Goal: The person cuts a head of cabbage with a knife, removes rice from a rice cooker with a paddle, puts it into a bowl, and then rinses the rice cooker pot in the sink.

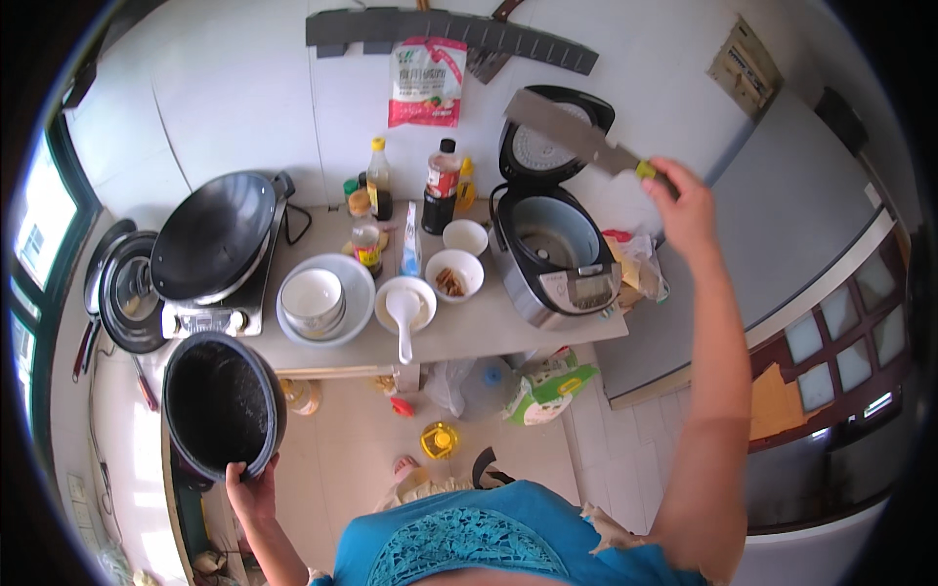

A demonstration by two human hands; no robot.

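In my left hand [253,491] is the rim of a dark round inner pot [220,406], tilted so that its inside faces up, just off the counter's front edge. My right hand [681,205] is raised at the right, shut on the handle of a wide-bladed kitchen knife [560,132]. The blade points left, overlapping in view the raised lid of a rice cooker [553,286]. That cooker stands with its lid up. Bowls stand left of it: one holds brown pieces [454,275], another a white spoon [404,315].
A wok [216,236] rests on an induction cooker [212,321] at the left. Stacked bowls [313,299] sit in a pale basin [359,282]. Sauce bottles [441,190] stand along the wall, under a knife rack [440,28]. An oil bottle [440,441] is on the floor.
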